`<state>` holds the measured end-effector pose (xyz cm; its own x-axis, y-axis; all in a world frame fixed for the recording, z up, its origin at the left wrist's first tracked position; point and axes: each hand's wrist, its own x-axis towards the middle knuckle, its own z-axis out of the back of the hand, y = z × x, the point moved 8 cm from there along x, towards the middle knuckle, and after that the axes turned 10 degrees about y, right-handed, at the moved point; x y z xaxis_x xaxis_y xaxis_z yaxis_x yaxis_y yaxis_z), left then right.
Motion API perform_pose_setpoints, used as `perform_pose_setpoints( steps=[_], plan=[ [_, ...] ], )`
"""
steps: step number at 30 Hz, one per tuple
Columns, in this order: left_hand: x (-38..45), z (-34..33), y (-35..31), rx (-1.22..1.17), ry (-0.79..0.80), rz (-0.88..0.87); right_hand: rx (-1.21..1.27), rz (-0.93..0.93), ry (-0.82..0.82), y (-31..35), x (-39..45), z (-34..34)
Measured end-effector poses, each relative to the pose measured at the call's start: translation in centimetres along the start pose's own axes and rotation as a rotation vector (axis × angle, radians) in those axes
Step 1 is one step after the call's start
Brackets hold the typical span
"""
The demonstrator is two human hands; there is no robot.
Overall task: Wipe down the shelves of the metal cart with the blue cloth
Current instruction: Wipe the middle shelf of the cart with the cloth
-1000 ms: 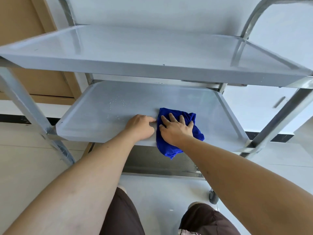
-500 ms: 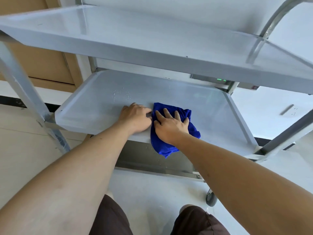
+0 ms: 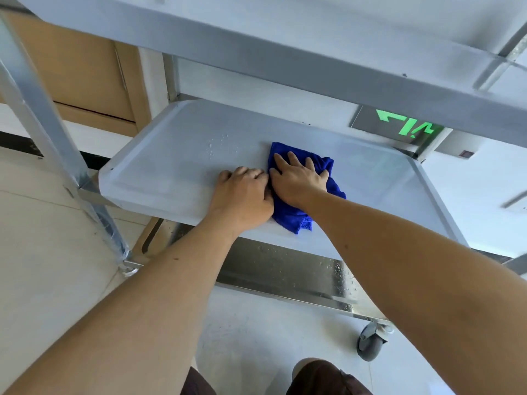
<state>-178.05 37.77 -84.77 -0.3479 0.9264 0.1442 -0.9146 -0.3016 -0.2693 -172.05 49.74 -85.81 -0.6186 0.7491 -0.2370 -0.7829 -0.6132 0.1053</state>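
A green illuminated sign [image 3: 405, 125] is seen on the white wall [image 3: 470, 195], up and to the right of the hands, with a small dark red plate [image 3: 467, 154] just beside it further right. A wooden door [image 3: 82, 72] is set up and to the left of the hands, above a black skirting strip [image 3: 17, 141]. Pale floor tiles [image 3: 42, 252] are laid below and to the left. Dark brown trousers [image 3: 322, 377] are visible well below the hands, at the lower edge.

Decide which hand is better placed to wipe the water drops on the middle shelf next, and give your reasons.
Right. The right hand lies flat on the cloth, just right of the drops. The left hand sits bare on the shelf, apparently only bracing.
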Motion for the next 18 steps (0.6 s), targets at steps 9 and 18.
perform_pose_setpoints(
  steps=[9,18],
  plan=[
    [-0.1,0.2,0.2,0.032,-0.023,0.011,0.009,-0.073,-0.006,0.0,6.8,2.0],
    [0.4,0.5,0.1,0.015,-0.086,0.054,0.03,-0.094,-0.012,0.0,12.0,3.6]
  ],
)
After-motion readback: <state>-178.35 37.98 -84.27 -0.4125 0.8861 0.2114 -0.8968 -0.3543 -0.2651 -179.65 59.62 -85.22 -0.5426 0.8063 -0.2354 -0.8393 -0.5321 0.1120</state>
